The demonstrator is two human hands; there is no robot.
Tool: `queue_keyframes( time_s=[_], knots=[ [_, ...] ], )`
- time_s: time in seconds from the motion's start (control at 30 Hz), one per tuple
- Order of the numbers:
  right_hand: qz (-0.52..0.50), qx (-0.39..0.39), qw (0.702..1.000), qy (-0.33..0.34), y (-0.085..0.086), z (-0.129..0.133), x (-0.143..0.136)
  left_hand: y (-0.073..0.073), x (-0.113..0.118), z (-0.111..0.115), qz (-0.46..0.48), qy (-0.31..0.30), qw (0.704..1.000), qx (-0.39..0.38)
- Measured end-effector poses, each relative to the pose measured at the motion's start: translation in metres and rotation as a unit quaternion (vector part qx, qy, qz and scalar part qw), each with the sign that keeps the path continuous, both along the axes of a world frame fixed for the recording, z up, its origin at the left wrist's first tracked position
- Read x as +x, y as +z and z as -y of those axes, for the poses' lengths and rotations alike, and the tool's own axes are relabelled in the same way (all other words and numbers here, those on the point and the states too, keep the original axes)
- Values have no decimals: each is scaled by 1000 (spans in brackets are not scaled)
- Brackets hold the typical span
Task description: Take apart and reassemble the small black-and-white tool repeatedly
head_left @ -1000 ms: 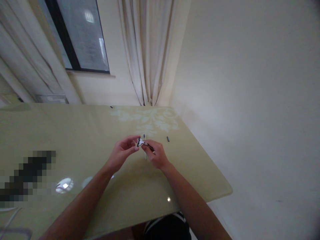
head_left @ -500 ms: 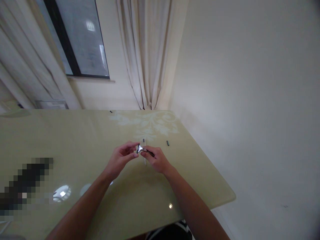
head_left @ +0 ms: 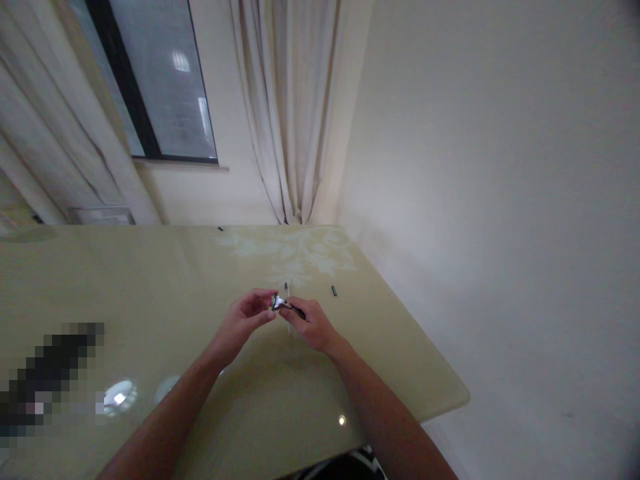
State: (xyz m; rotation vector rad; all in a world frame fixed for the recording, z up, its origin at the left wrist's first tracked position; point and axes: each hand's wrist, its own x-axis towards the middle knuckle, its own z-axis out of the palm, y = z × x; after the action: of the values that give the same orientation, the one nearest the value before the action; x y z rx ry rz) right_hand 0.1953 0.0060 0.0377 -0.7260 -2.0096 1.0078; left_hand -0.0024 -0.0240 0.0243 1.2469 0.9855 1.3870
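Note:
A small silver and black razor-like tool (head_left: 280, 303) is held above the table, its wide head turned left and its dark handle running into my right hand (head_left: 313, 325). The fingers of my right hand are closed round that handle. My left hand (head_left: 245, 320) has its thumb and fingertips at the two ends of the tool's head, gripping it from the left. Beneath the tool, a thin white stick with a dark tip (head_left: 287, 287) lies on the table, partly hidden by my right hand.
The pale green glossy table (head_left: 400, 360) has a small dark piece (head_left: 334, 291) right of my hands and another (head_left: 220, 229) at its far edge. A blurred-out dark shape (head_left: 55, 367) is at the left. Curtains (head_left: 295, 100) and walls stand behind.
The view has shifted slightly, so the table sits a little lower in the picture. Both hands keep nearly the same hold, with the tool's head turned very slightly.

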Motion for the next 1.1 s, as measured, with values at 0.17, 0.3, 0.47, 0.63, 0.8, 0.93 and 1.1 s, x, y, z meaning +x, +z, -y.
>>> queue_keyframes(
  time_s=[0.17,0.3,0.47,0.63,0.8,0.93,1.1],
  knots=[
    [17,4,1000,-17,-3,0,-4,-2,0,-1,-20,-7,1000,5],
    [17,17,999,-27,-2,1,-3,1,-1,-2,-57,7,998,2],
    [34,36,997,-57,-5,0,-2,6,0,-1,-77,23,997,3],
    [37,35,998,-43,-6,-2,-2,8,-2,0,-96,18,995,12],
    [31,30,999,-30,-8,-2,-2,6,-1,0,-81,14,997,5],
    [45,49,996,-56,-10,-2,-3,7,1,1,-82,22,996,1],
    [25,36,999,-31,-9,-2,-3,10,1,3,-74,13,997,-1]
  ],
)
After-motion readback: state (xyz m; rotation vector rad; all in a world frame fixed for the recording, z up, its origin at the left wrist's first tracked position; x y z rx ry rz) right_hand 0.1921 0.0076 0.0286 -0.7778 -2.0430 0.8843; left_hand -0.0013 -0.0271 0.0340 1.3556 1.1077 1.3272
